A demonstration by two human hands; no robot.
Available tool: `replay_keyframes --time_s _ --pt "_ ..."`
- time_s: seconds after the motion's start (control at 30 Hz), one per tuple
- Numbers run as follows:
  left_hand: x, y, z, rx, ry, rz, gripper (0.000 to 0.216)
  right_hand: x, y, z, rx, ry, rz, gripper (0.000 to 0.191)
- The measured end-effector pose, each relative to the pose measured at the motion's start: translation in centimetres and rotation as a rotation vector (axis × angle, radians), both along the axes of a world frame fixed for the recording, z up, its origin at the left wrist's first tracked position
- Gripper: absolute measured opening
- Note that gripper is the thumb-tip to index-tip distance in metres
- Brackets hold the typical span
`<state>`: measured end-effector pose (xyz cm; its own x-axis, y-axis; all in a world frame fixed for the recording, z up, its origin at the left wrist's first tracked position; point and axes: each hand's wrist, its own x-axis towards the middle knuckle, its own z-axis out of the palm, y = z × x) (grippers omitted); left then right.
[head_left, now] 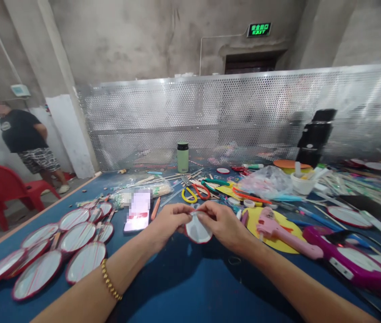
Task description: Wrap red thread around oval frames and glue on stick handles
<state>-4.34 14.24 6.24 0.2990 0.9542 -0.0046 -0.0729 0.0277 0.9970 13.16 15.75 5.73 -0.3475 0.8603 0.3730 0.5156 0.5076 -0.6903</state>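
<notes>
Both hands meet over the blue table (pixel 183 278), just above its middle. Between them hangs a small white oval fan piece with a red rim (pixel 197 231). My left hand (pixel 170 220) pinches its upper left edge with closed fingers. My right hand (pixel 222 222) pinches the top right edge, fingers closed too. A gold bead bracelet (pixel 110 281) circles my left wrist. Several finished red-rimmed oval fans (pixel 76 237) lie in rows to the left.
A phone (pixel 138 211) lies left of the hands. A pink glue gun (pixel 278 229) rests on a yellow disc at right, near another purple one (pixel 352 262). Scissors (pixel 195 193), a green flask (pixel 182 157), a white cup (pixel 302 183) and sticks lie behind. A person stands far left by a red chair (pixel 5 188).
</notes>
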Motion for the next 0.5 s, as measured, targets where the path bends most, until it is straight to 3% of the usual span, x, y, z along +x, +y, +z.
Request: replay_keyframes --time_s 0.27,0.5 --pt "0.3 0.3 -1.6 0.072 0.040 -0.069 0.034 0.2 0.3 -0.1 0.005 0.038 -0.023 0.014" --pt "0.7 -0.4 -1.5 -0.011 0.015 -0.195 0.043 0.4 0.3 0.4 0.025 0.010 -0.061 0.015"
